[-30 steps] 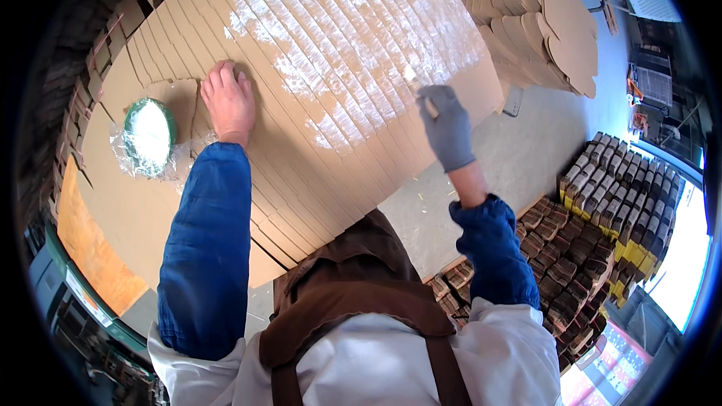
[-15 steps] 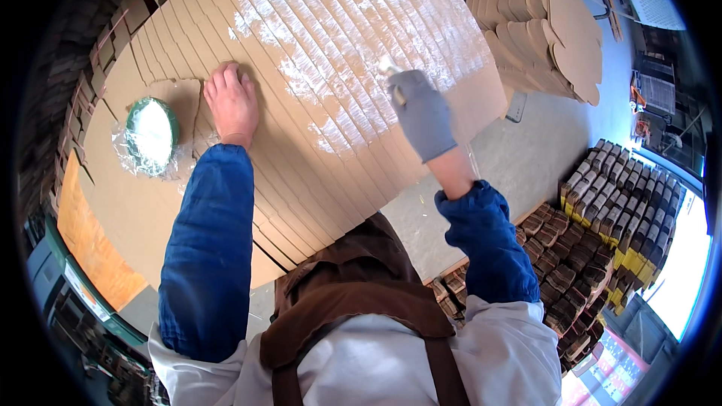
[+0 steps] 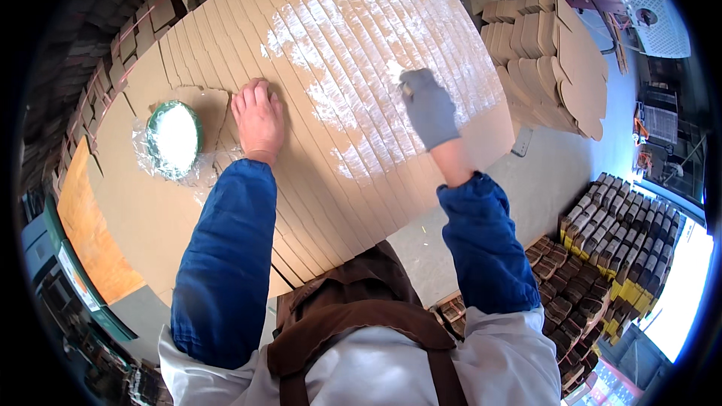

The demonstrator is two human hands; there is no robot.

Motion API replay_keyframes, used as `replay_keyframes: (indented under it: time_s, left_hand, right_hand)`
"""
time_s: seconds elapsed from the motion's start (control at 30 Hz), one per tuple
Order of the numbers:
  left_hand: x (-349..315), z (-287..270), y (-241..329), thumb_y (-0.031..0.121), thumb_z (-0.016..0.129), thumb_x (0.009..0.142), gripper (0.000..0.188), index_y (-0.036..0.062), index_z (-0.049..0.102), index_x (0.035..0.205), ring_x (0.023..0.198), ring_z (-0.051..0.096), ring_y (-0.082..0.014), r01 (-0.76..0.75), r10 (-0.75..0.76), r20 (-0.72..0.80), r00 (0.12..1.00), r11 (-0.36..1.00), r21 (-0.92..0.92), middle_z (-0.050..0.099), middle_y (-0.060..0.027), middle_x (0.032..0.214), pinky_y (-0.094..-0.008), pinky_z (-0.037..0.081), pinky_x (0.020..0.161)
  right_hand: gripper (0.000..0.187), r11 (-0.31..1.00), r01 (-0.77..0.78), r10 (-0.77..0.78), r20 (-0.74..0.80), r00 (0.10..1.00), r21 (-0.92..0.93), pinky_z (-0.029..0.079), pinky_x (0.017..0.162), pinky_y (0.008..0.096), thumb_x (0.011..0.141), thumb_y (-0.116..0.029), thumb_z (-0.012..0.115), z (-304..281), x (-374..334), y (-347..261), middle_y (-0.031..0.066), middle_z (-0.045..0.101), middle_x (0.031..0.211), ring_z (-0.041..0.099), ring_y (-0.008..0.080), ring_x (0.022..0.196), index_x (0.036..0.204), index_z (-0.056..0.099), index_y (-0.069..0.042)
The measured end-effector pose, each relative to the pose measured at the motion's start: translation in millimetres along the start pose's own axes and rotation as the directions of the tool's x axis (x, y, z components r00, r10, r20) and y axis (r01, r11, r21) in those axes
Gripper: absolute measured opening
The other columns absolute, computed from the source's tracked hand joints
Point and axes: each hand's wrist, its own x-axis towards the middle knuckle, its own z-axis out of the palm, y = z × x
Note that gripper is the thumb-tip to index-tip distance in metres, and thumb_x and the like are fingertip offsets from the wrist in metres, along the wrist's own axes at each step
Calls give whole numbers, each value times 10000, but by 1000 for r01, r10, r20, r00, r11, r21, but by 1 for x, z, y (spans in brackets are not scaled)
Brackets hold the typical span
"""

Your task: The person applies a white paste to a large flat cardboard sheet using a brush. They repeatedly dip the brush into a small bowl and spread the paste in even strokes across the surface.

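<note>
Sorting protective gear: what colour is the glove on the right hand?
Grey. The glove covers the right hand, seen best in the head view; the left hand is bare.

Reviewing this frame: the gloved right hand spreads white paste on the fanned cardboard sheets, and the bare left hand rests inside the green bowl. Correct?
Not quite. In the head view the left hand lies flat on the cardboard sheets, beside the green bowl, not inside it. The rest stands: the gloved right hand works over the white paste.

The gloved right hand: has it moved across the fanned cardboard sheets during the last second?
Yes. The gloved right hand has moved up and left over the white paste, away from the near edge of the fanned cardboard sheets.
</note>
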Motion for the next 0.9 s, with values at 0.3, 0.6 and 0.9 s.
replay_keyframes:
  time_s: [0.3, 0.6, 0.9]
  left_hand:
    - [1, -4, 2, 175, 563, 922, 307, 69, 517, 1207, 1280, 432, -287, 47, -46, 47, 998, 999, -14, 512, -86, 1310, -496, 281, 1134]
    - [-1, -10, 2, 134, 571, 915, 312, 51, 515, 1211, 1253, 445, -303, 52, -49, 65, 997, 998, -36, 513, -100, 1292, -488, 292, 1126]
    - [2, -11, 1, 133, 596, 894, 339, 74, 505, 1215, 1275, 432, -290, 68, -65, 65, 996, 997, -48, 498, -80, 1304, -516, 289, 1128]
  right_hand:
    - [235, 995, 61, -63, 14, 998, 83, 517, 814, 466, 936, -292, 560, 12, 125, -15, 196, 648, 1054, 636, 416, 910, 1008, 666, -95]
    - [243, 983, 175, -179, -75, 981, -64, 521, 763, 453, 920, -308, 600, 20, 175, -50, 227, 668, 956, 647, 411, 888, 970, 695, -89]
    - [281, 988, 149, -150, -8, 989, -29, 506, 823, 500, 940, -327, 515, 24, 203, -43, 235, 644, 1000, 636, 420, 901, 975, 636, -76]
